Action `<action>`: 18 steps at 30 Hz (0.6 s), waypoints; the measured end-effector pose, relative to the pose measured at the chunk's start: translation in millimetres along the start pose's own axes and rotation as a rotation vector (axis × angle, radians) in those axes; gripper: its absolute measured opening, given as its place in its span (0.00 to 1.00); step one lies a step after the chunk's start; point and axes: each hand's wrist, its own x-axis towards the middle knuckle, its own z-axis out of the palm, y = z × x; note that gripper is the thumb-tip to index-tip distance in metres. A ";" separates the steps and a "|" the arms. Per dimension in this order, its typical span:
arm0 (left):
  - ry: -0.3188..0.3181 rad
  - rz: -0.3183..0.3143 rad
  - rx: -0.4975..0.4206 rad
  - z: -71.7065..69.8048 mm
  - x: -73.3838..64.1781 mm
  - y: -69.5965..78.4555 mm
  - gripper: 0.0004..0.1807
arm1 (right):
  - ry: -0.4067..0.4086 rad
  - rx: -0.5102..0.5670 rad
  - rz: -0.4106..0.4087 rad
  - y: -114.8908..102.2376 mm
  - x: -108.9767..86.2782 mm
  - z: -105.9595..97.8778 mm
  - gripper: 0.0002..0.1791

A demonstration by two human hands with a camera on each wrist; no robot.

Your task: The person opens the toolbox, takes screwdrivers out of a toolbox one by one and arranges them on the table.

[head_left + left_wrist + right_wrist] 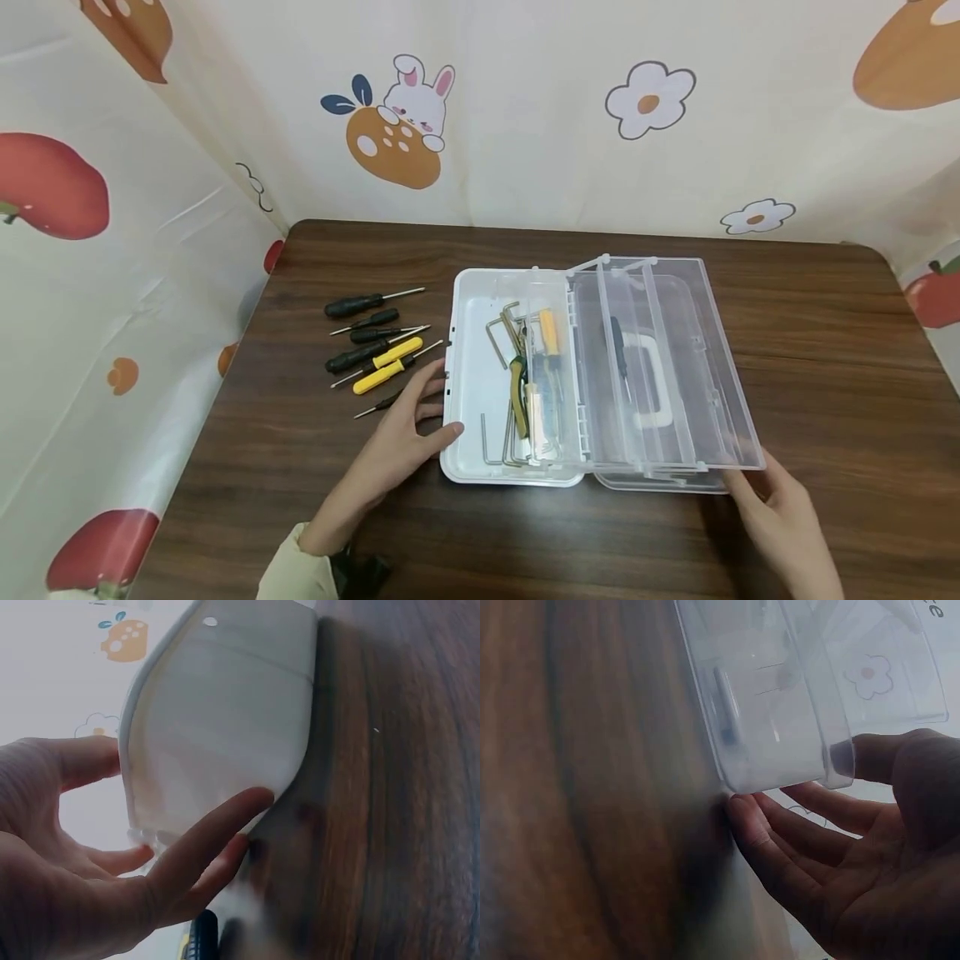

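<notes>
A white toolbox (468, 333) lies open on the table with its clear plastic lid (712, 333) swung out to the right. My left hand (408, 421) holds the box's left side, thumb over the rim and fingers along the outer wall; in the left wrist view the fingers touch the white wall (225, 712). My right hand (783, 517) grips the lid's near right corner, thumb against the clear edge in the right wrist view. Inside the box lie pliers (517, 396), several hex keys (492, 342) and a yellow-handled tool (549, 333). A dark-handled screwdriver (618, 346) shows through the lid.
Several screwdrivers with black handles (352, 306) and yellow handles (378, 379) lie left of the box, close to my left hand. The brown wooden table (825, 333) meets a patterned curtain (540, 150) at the back and left.
</notes>
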 end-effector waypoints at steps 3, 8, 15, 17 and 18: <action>-0.007 0.000 -0.044 0.5 2.6 -0.8 0.46 | -0.005 -0.009 0.006 -3.6 0.0 -2.4 0.20; -0.019 -0.011 -0.121 2.8 5.5 -6.2 0.46 | 0.021 0.010 0.057 -8.1 2.0 -3.2 0.17; -0.048 0.039 -0.170 11.2 12.9 -9.8 0.46 | 0.058 0.024 0.088 -11.2 2.9 -21.0 0.15; -0.050 0.047 -0.190 15.1 14.2 -10.6 0.45 | 0.066 0.004 0.063 -13.7 3.2 -29.5 0.18; -0.049 0.051 -0.202 17.3 14.6 -10.9 0.45 | 0.074 -0.009 0.052 -15.7 3.5 -34.2 0.20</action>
